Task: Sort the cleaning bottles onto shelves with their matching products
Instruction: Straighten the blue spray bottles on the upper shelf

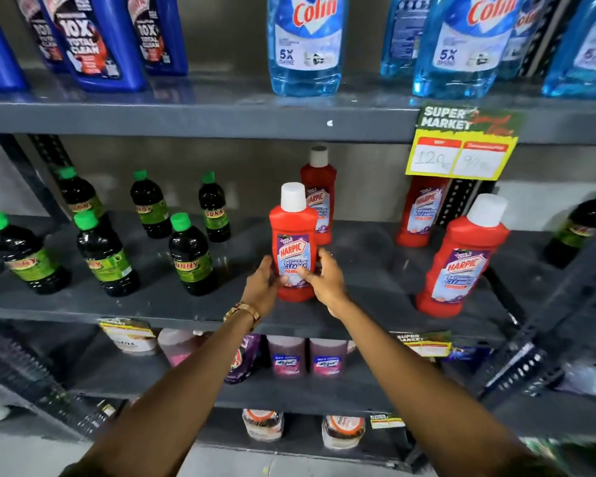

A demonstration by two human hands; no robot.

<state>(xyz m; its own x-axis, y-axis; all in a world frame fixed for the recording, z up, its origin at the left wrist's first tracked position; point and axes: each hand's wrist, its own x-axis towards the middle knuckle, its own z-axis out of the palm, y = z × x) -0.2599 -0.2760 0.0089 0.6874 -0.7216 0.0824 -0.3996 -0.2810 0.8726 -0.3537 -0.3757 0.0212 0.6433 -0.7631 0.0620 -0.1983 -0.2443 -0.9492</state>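
I have both hands on one red Harpic bottle, upright on the middle shelf, near its front edge, roughly centre of view. Left hand wraps the bottle's lower left side; right hand presses the lower right, thumb across the label. So both hands are closed on the same bottle, one per side. Its long axis runs straight up, white cap on top. Base looks to be on the shelf, tho I can't tell for sure w/ the hands in the way.

Key relation: the matching Harpic group lies to the right & behind. One stands just behind the held bottle, one farther right at the back, one front right. Right hand is nearer them, so I judge any shift goes rightward or stays put.

Counts, middle shelf: 4 Harpic incl. the held one; 6 dark green-cap Sunny bottles on the left, plus 1 similar dark bottle at far right, apart from its kind.

Top shelf: dark blue bottles left, Colin bottles right; cropped, no firm count.
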